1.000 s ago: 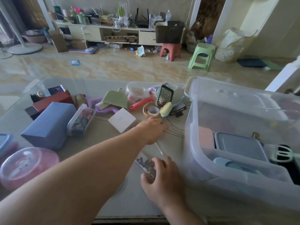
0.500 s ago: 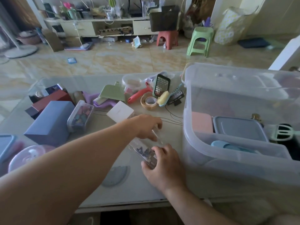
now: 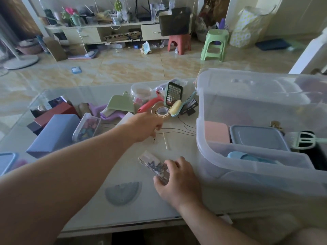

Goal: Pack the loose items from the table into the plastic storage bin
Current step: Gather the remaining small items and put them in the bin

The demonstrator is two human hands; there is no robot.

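clear rectangular case under right hand

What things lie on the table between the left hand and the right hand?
In the head view, a small stick and a thin black cord lie between left hand and right hand.

Past the table's far edge you see a tiled floor with a marbled tan pattern. On it, far right of centre, stand a red stool and, just right of it, a taller green stool. A black bin sits behind the red stool. Along the far wall runs a low cabinet crowded with cups, bottles and cables. A fan base rests at the far left, with a brown box near it. A small blue square lies alone on the tiles. At the far right you see a patterned bag and a dark mat beside it.
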